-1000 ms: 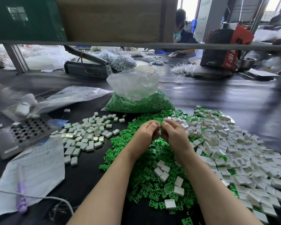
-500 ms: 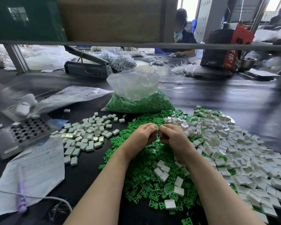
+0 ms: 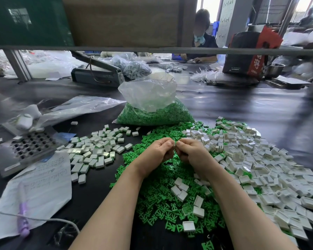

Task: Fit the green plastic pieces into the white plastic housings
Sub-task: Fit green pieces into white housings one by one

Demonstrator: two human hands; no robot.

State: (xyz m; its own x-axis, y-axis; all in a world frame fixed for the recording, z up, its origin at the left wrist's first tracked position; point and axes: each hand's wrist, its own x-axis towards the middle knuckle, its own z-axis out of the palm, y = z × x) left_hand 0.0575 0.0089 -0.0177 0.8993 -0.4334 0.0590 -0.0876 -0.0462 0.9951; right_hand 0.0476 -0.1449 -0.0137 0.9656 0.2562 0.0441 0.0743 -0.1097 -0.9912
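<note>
A small white housing is pinched between the fingertips of both hands, held above the pile with only a sliver of it showing; whether a green piece sits in it cannot be told. The left hand curls its fingers and thumb around that housing from the left, and the right hand meets it fingertip to fingertip, fingers curled in the same way. Under the hands lies a spread of loose green plastic pieces, flat, bright and forked like little combs, with a few white housings scattered on top. To the right a broad heap of empty white housings lies jumbled, shallow rectangular shells, many open side up. To the left sits a smaller group of white blocks lying flat, some showing green at an edge. Behind the green spread stands an open clear plastic bag half full of more green pieces. On the dark surface at far left are a grey perforated fixture, a handwritten paper sheet and a purple pen.
</note>
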